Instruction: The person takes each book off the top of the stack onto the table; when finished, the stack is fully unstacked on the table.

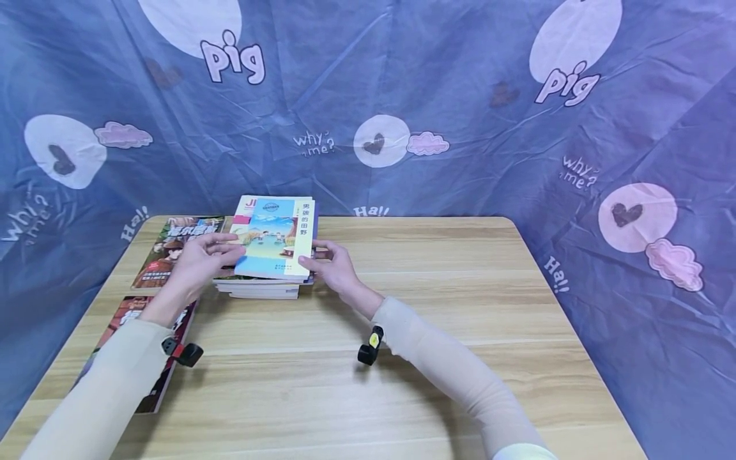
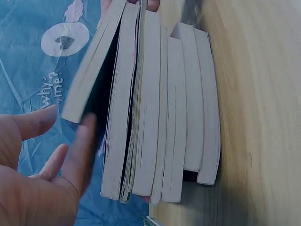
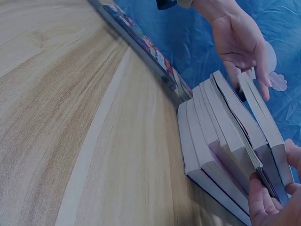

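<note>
A thin storybook (image 1: pixel 267 246) with a light blue cover and a pale yellow strip lies on top of a stack of books (image 1: pixel 264 291). In the left wrist view its near side is lifted at a slant, leaving a dark gap above the book below. My left hand (image 1: pixel 198 262) is at its left edge, fingers extended; one finger touches the raised corner and the thumb stands apart. My right hand (image 1: pixel 340 273) grips the right edge, thumb on the cover, other fingers lower against the stack's side. Under the storybook, a white and pink cover (image 1: pixel 246 206) shows.
Two comic-style books lie on the wooden table (image 1: pixel 437 332) at the left: one farther back (image 1: pixel 152 271), one nearer (image 1: pixel 152 399), partly behind my left forearm. A blue patterned cloth (image 1: pixel 368 76) hangs behind the table and along its sides.
</note>
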The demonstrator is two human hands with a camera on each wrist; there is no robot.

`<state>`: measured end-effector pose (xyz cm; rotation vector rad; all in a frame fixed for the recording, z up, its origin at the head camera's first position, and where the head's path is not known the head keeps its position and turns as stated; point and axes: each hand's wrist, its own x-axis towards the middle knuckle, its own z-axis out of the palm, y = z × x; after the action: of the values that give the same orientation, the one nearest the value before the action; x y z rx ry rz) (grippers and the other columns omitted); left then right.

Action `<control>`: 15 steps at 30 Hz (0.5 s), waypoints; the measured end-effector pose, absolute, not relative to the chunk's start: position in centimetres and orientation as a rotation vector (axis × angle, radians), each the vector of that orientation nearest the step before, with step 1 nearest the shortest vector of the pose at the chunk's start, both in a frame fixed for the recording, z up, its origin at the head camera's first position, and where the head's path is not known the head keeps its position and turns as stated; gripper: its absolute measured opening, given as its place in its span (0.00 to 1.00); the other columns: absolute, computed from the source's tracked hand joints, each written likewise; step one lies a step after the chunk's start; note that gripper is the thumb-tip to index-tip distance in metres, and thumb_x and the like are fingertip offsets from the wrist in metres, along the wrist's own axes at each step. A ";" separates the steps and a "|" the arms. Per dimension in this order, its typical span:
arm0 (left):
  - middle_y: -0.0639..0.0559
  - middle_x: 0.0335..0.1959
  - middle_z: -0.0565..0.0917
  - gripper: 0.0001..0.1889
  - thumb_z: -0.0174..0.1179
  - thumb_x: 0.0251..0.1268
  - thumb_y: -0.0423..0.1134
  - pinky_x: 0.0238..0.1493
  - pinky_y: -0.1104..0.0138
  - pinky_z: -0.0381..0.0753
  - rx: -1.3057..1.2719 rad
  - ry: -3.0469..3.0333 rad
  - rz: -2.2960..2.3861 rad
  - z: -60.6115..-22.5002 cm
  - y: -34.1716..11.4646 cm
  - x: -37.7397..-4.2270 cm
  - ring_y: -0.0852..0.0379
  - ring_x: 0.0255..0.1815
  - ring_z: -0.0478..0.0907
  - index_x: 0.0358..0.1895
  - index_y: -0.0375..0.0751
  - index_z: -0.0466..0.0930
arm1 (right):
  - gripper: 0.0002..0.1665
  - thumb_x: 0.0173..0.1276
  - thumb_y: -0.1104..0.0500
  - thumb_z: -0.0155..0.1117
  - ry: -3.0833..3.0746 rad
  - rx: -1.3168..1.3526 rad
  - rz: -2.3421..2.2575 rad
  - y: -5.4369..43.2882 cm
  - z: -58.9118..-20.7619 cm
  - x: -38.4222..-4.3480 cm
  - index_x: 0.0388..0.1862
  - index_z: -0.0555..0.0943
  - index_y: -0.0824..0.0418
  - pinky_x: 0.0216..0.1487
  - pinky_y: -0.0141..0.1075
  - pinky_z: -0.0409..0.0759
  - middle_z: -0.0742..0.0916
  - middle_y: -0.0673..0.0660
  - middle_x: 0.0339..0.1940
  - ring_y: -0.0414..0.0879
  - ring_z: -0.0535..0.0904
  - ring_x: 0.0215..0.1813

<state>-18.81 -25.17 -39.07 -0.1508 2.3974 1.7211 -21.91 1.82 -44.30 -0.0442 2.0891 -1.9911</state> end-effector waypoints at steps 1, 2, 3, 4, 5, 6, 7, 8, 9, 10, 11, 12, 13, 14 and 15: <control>0.68 0.46 0.82 0.37 0.63 0.78 0.47 0.46 0.75 0.89 -0.151 2.390 1.735 -39.1 -25.1 -18.9 0.77 0.43 0.83 0.81 0.34 0.61 | 0.35 0.67 0.60 0.78 2.090 -0.044 -1.989 1.9 -44.3 -21.9 0.72 0.78 0.61 0.40 0.34 0.91 0.85 0.67 0.61 0.46 0.87 0.43; 0.69 0.46 0.82 0.37 0.64 0.78 0.46 0.45 0.75 0.89 -0.150 2.383 1.742 -39.1 -25.1 -19.1 0.77 0.43 0.83 0.81 0.34 0.61 | 0.35 0.67 0.60 0.78 2.088 -0.042 -1.987 1.9 -44.2 -21.9 0.72 0.78 0.61 0.40 0.35 0.91 0.85 0.68 0.62 0.47 0.87 0.44; 0.67 0.48 0.82 0.37 0.64 0.78 0.46 0.45 0.75 0.89 -0.151 2.379 1.743 -39.2 -25.0 -19.3 0.77 0.43 0.83 0.82 0.35 0.60 | 0.35 0.67 0.60 0.78 2.087 -0.042 -1.986 1.9 -44.2 -21.9 0.72 0.78 0.61 0.41 0.35 0.91 0.85 0.68 0.62 0.47 0.88 0.43; 0.62 0.53 0.82 0.38 0.64 0.77 0.46 0.44 0.75 0.89 -0.150 2.377 1.736 -39.2 -25.0 -19.5 0.77 0.43 0.82 0.82 0.35 0.59 | 0.35 0.67 0.60 0.78 2.087 -0.042 -1.984 2.0 -44.2 -21.9 0.72 0.78 0.61 0.41 0.35 0.91 0.85 0.68 0.62 0.47 0.88 0.43; 0.55 0.59 0.82 0.40 0.64 0.77 0.47 0.44 0.75 0.88 -0.148 2.371 1.725 -39.2 -25.0 -19.7 0.77 0.44 0.82 0.83 0.35 0.58 | 0.35 0.67 0.60 0.78 2.086 -0.041 -1.983 2.0 -44.1 -21.9 0.72 0.78 0.60 0.41 0.35 0.91 0.85 0.67 0.62 0.47 0.88 0.42; 0.47 0.66 0.80 0.40 0.64 0.78 0.47 0.44 0.76 0.88 -0.145 2.367 1.702 -39.3 -25.1 -19.9 0.76 0.46 0.81 0.84 0.35 0.56 | 0.35 0.67 0.60 0.78 2.083 -0.039 -1.984 2.0 -44.1 -22.0 0.72 0.78 0.60 0.41 0.35 0.91 0.85 0.67 0.62 0.47 0.88 0.42; 0.41 0.73 0.75 0.41 0.63 0.78 0.48 0.45 0.76 0.87 -0.140 2.353 1.679 -39.4 -25.2 -20.1 0.75 0.48 0.80 0.84 0.35 0.55 | 0.35 0.67 0.60 0.78 2.081 -0.038 -1.983 2.1 -44.1 -21.9 0.72 0.78 0.60 0.41 0.35 0.91 0.85 0.67 0.61 0.46 0.87 0.42; 0.36 0.78 0.69 0.42 0.63 0.79 0.49 0.45 0.77 0.87 -0.132 2.341 1.650 -39.5 -25.4 -20.3 0.74 0.51 0.79 0.85 0.35 0.54 | 0.35 0.66 0.60 0.78 2.076 -0.039 -1.984 2.1 -44.1 -21.9 0.72 0.78 0.60 0.41 0.35 0.91 0.85 0.67 0.61 0.46 0.87 0.42; 0.35 0.82 0.64 0.42 0.62 0.79 0.49 0.45 0.77 0.86 -0.125 2.328 1.624 -39.5 -25.5 -20.5 0.73 0.53 0.77 0.85 0.34 0.53 | 0.36 0.66 0.60 0.78 2.074 -0.041 -1.983 2.1 -44.0 -21.9 0.72 0.78 0.60 0.41 0.35 0.91 0.85 0.67 0.61 0.45 0.86 0.42; 0.35 0.83 0.63 0.42 0.61 0.79 0.49 0.46 0.77 0.85 -0.115 2.314 1.604 -39.6 -25.7 -20.6 0.73 0.55 0.77 0.84 0.33 0.53 | 0.36 0.66 0.60 0.78 2.071 -0.044 -1.982 2.1 -44.0 -21.9 0.72 0.78 0.60 0.41 0.35 0.91 0.85 0.67 0.61 0.45 0.86 0.42; 0.37 0.82 0.66 0.41 0.61 0.80 0.49 0.46 0.77 0.85 -0.107 2.300 1.587 -39.6 -25.8 -20.7 0.72 0.55 0.76 0.84 0.31 0.53 | 0.36 0.66 0.60 0.78 2.068 -0.046 -1.981 2.1 -44.0 -21.9 0.72 0.78 0.60 0.42 0.36 0.91 0.85 0.67 0.61 0.45 0.86 0.42; 0.40 0.78 0.71 0.41 0.60 0.80 0.49 0.46 0.77 0.85 -0.095 2.288 1.576 -39.7 -26.0 -20.8 0.73 0.55 0.76 0.83 0.30 0.54 | 0.36 0.66 0.60 0.78 2.064 -0.050 -1.982 2.1 -44.0 -21.9 0.72 0.78 0.60 0.43 0.37 0.91 0.85 0.67 0.61 0.45 0.86 0.43; 0.45 0.72 0.77 0.40 0.60 0.81 0.48 0.46 0.76 0.85 -0.084 2.275 1.577 -39.7 -26.1 -20.8 0.74 0.54 0.77 0.83 0.29 0.54 | 0.36 0.66 0.60 0.78 2.062 -0.054 -1.980 2.1 -44.0 -21.9 0.72 0.78 0.60 0.44 0.39 0.92 0.85 0.67 0.62 0.45 0.86 0.43; 0.51 0.66 0.82 0.39 0.60 0.81 0.47 0.45 0.75 0.85 -0.073 2.268 1.580 -39.6 -26.2 -20.8 0.75 0.52 0.78 0.82 0.28 0.55 | 0.36 0.66 0.60 0.78 2.060 -0.055 -1.981 2.1 -44.0 -21.9 0.72 0.78 0.60 0.45 0.40 0.92 0.85 0.67 0.62 0.46 0.86 0.44; 0.58 0.59 0.83 0.39 0.60 0.81 0.46 0.46 0.74 0.86 -0.066 2.260 1.591 -39.6 -26.2 -20.8 0.76 0.49 0.79 0.82 0.27 0.55 | 0.36 0.66 0.60 0.78 2.061 -0.055 -1.981 2.1 -44.0 -21.9 0.73 0.78 0.60 0.46 0.41 0.92 0.85 0.67 0.62 0.46 0.86 0.44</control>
<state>-20.76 -26.22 -39.61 -0.0659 2.2599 1.5905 -21.90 2.12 -43.95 -0.0551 2.0605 -1.9810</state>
